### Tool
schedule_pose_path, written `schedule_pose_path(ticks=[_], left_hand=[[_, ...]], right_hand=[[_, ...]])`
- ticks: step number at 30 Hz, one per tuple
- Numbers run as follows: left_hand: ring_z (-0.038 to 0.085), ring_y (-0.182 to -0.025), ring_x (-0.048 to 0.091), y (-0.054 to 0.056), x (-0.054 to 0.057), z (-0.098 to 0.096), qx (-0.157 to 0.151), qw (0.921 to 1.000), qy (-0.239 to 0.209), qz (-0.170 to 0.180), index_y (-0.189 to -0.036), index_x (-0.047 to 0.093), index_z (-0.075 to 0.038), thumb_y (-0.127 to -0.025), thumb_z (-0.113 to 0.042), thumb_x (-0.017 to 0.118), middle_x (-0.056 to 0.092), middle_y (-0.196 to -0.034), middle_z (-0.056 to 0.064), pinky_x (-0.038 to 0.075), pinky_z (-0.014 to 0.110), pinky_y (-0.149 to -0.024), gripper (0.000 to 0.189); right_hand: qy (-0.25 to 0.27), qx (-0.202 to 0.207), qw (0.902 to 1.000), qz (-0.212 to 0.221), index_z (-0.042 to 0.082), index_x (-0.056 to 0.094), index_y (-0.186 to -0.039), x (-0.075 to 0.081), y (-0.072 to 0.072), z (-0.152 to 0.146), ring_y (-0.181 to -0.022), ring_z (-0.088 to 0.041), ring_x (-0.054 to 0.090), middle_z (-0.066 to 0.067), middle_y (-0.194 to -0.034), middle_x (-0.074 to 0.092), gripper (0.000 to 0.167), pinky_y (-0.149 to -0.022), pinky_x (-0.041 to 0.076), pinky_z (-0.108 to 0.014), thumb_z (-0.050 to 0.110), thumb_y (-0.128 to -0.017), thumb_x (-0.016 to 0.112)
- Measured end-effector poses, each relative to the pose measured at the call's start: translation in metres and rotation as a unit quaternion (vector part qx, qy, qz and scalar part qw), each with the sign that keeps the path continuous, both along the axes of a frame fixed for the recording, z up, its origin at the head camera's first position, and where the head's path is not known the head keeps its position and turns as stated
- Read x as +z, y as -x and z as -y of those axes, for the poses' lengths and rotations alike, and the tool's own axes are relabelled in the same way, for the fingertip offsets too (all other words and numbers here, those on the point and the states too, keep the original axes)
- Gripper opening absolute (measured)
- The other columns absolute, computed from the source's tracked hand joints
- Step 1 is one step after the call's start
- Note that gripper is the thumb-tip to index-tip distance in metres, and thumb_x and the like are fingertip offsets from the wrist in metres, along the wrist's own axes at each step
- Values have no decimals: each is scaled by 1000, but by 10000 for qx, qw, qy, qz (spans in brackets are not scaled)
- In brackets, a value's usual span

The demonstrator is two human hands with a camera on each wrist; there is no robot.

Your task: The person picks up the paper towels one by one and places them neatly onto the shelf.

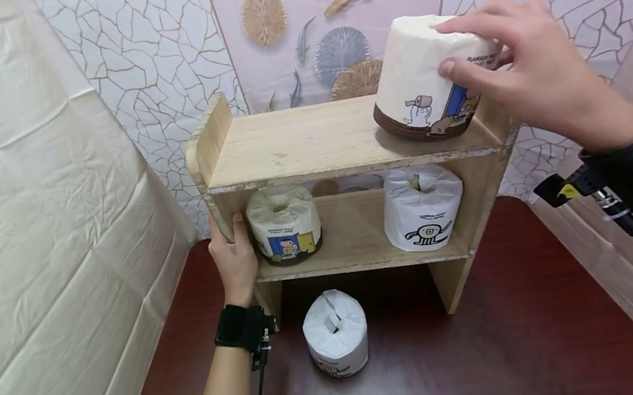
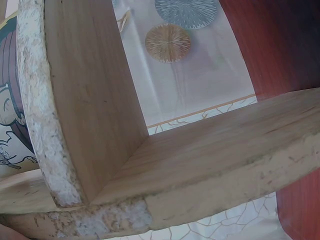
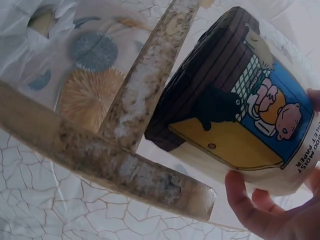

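Observation:
My right hand (image 1: pixel 538 55) grips a wrapped toilet paper roll (image 1: pixel 416 71) by its upper right side. The roll has a white top, a brown base and cartoon pictures, and is slightly tilted at the right end of the wooden shelf's (image 1: pixel 297 140) top board. In the right wrist view, fingertips (image 3: pixel 237 192) press the wrapper near its printed lettering. Low on the left, my left hand (image 1: pixel 235 261) holds the shelf's left side panel, thumb in front and the other fingers mostly hidden behind it. The left wrist view shows mainly the shelf's boards (image 2: pixel 95 90).
On the middle board stand a brown-based roll (image 1: pixel 284 222) at left and a white roll (image 1: pixel 423 210) at right. Another white roll (image 1: pixel 336 335) stands on the dark red table (image 1: pixel 423 370) before the shelf. Patterned cloth (image 1: pixel 141 53) hangs behind; pale cloth (image 1: pixel 31 262) covers the left.

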State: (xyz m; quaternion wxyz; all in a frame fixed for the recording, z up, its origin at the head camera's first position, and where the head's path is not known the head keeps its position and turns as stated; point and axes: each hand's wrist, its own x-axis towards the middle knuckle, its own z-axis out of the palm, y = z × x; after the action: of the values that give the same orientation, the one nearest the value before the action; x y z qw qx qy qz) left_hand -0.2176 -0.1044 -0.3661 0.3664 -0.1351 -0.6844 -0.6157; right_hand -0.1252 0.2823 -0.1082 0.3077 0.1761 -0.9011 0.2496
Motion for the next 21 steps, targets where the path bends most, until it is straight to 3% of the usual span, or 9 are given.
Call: schedule_pose_path(ticks=[3,9,12,15,18,21], left_hand=[[25,-119,68,0,-1,1,1,10000,-6,-22,-156,49,-16,-112,-19,53,69,-133,14,55,35,-93,45],[25,-119,68,5,1,0,1,10000,16,-9,-156,49,-13,-111,-18,54,69,-133,16,55,43,-94,45],[27,-121,67,6,2,-1,22,10000,-3,4,-155,49,-10,-111,-15,54,68,-133,19,54,47,-95,45],[31,-122,67,1,6,-2,49,9999,-71,77,-155,48,-7,-110,-11,53,67,-134,22,53,50,-96,45],[34,-120,67,-9,13,-5,48,9998,-101,179,-154,48,-3,-110,-9,53,66,-133,26,53,51,-96,45],[37,-118,68,-18,19,-7,63,9997,-89,215,-153,48,0,-110,-9,52,67,-131,27,53,51,-94,44]], right_hand=[[-92,-138,9998,-129,11,66,-144,0,0,4,-101,0,24,-16,-136,62,46,-79,27,-29,19,-100,74],[-77,-283,9976,-632,4,71,-136,-1,2,7,-100,3,19,-18,-124,65,43,-91,12,-29,17,-96,77],[-166,-296,9962,-799,4,72,-134,-3,4,10,-102,2,18,-19,-122,65,42,-93,13,-32,20,-95,77],[-387,-247,9940,-991,2,72,-133,-6,9,14,-106,-8,28,-24,-122,67,44,-97,14,-37,22,-94,78],[-525,-227,9917,-1154,-1,71,-132,-9,14,18,-105,-27,41,-27,-120,67,46,-101,14,-39,23,-94,79],[-541,-257,9908,-1211,-2,72,-131,-11,19,21,-105,-39,45,-28,-119,67,47,-103,14,-40,24,-93,80]])
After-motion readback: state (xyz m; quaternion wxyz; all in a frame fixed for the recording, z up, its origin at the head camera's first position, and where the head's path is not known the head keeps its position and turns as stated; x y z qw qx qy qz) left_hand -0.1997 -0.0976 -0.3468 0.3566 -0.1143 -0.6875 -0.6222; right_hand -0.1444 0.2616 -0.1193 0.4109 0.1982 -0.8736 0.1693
